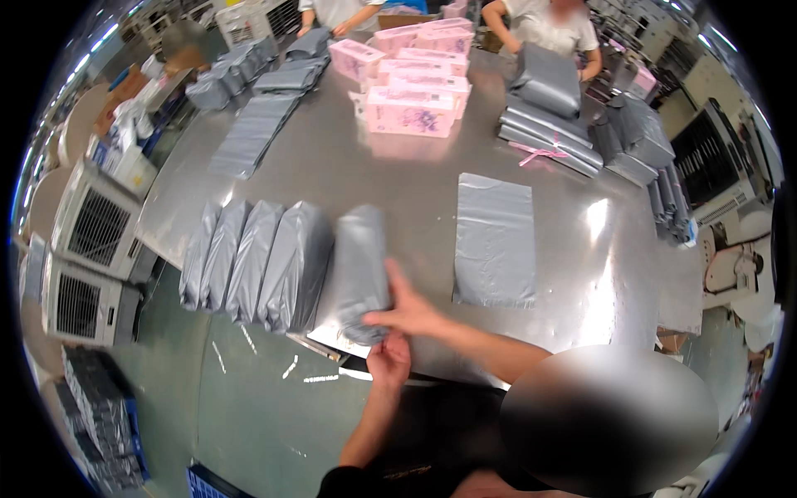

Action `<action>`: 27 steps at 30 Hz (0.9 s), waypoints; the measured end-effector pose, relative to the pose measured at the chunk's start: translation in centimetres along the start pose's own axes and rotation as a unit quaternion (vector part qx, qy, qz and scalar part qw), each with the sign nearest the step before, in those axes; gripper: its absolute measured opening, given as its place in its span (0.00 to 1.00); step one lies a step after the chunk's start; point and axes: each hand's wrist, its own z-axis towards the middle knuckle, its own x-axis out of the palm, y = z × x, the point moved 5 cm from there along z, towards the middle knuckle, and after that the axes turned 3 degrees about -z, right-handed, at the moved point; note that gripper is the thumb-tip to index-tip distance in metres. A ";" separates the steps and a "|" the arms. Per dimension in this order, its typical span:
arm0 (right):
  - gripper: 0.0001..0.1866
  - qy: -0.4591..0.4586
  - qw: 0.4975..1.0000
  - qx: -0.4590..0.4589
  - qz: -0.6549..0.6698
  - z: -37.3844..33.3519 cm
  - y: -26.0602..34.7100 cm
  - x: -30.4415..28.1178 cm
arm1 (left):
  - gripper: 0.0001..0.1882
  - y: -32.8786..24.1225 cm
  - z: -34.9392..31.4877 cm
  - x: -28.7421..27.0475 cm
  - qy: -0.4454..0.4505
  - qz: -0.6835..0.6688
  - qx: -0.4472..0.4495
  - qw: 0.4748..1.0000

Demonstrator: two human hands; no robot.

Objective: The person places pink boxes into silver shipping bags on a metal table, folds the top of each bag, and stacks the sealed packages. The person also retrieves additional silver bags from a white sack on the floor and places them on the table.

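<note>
A filled grey plastic mailing bag point(362, 257) stands near the front edge of the metal table, its outline a little blurred. My right hand point(408, 305) grips its right side near the close end, thumb over the top. At that same end my left hand point(388, 360) is closed, its curled fingers against the bag's gathered edge. Left of it stands a row of several filled grey bags point(292, 266). To the right, a flat grey mailing bag point(495, 241) lies by itself on the metal.
Pink boxes point(411, 110) are stacked at the table's point(573, 241) far middle. Flat grey bags point(257, 133) lie far left; grey bundles point(548, 137), one tied with pink ribbon, lie far right. Two people work across the table. Air coolers point(95, 220) stand left of it.
</note>
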 end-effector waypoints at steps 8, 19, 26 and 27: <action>0.29 0.057 0.997 0.034 0.030 13.0 -2.4 -6.9 | 0.09 -3.9 2.3 5.0 -0.041 0.506 0.258 0.822; 0.43 -0.268 0.670 -0.131 -0.680 33.7 4.6 -37.5 | 0.21 0.0 2.3 3.0 0.147 0.930 0.332 0.060; 0.54 -0.086 0.815 0.051 -0.570 32.3 6.8 -31.8 | 0.22 -0.5 2.3 2.6 0.124 0.935 0.298 0.147; 0.58 -0.064 0.828 0.071 -0.552 30.5 6.8 -30.4 | 0.23 0.1 2.2 3.1 0.132 0.936 0.307 0.112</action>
